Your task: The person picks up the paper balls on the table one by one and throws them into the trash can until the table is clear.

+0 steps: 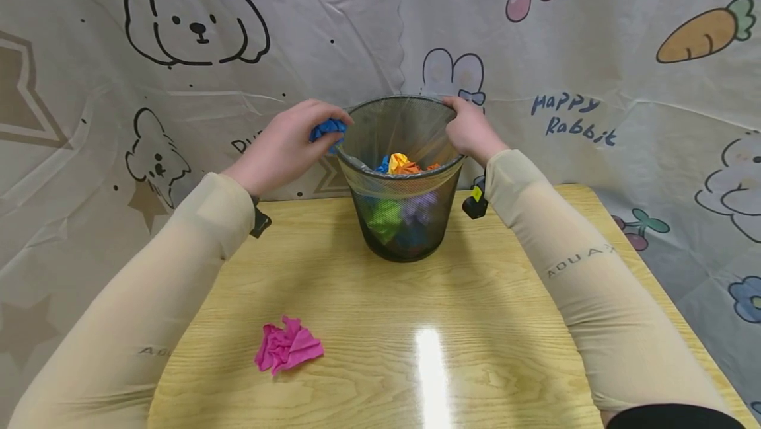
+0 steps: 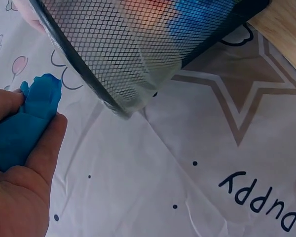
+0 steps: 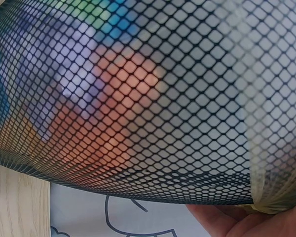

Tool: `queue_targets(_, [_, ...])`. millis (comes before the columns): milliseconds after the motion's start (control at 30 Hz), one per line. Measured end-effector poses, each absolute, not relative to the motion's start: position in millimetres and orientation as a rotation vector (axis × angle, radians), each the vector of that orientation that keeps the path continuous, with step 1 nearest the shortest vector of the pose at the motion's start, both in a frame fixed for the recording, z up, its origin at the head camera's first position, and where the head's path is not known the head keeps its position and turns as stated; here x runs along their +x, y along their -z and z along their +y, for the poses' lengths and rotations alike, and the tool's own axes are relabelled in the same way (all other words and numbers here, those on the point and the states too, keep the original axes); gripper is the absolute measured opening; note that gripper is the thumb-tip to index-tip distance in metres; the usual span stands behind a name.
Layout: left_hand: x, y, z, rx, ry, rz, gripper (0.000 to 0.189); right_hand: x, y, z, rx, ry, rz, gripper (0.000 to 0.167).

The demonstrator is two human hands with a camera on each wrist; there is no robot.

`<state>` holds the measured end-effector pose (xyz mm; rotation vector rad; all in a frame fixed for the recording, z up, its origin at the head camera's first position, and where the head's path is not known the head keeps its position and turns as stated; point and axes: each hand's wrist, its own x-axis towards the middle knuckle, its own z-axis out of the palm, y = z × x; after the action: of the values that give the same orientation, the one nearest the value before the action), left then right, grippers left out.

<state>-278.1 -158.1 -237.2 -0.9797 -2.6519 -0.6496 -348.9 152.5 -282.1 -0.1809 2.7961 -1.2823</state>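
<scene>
A black mesh wastebasket (image 1: 361, 201) with a clear plastic liner (image 1: 380, 125) stands upright at the table's far side. Crumpled paper in orange (image 1: 404, 166), blue, green and purple shows inside and through the mesh. My left hand (image 1: 279, 145) is beside the left rim, pinching a crumpled blue paper (image 2: 32, 116) between thumb and fingers, outside the basket in the left wrist view. At the right rim my right hand (image 1: 474, 129) grips the edge and liner; part of its fingers is hidden behind the mesh (image 3: 197, 98). A crumpled pink paper (image 1: 288, 346) lies on the table at front left.
The light wooden table (image 1: 368, 363) carries a bright light reflection. Close behind it hangs a pale printed cloth (image 1: 357, 32) with cartoon animals, cherries and a carrot. Dark wrist devices (image 1: 475, 203) sit under both sleeves.
</scene>
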Motion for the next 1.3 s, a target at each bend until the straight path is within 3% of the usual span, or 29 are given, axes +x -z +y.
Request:
queue_targets(600, [-313.5,239.2,-98.0,-0.982,0.661,-2.805,0.03,-347.3,280.2,152.0,-0.168,1.299,2.786,0.072])
queue_targets(1000, [-313.2,246.9,-87.5,-1.007,0.631,-2.874,0.031,-349.1,281.2,152.0,-0.17,1.286,2.798,0.073])
queue_targets(1300, [-313.4,250.4,-85.3,-1.038,0.6,-2.916,0.047,-349.8,281.3,151.6,-0.158,1.286,2.797,0.074])
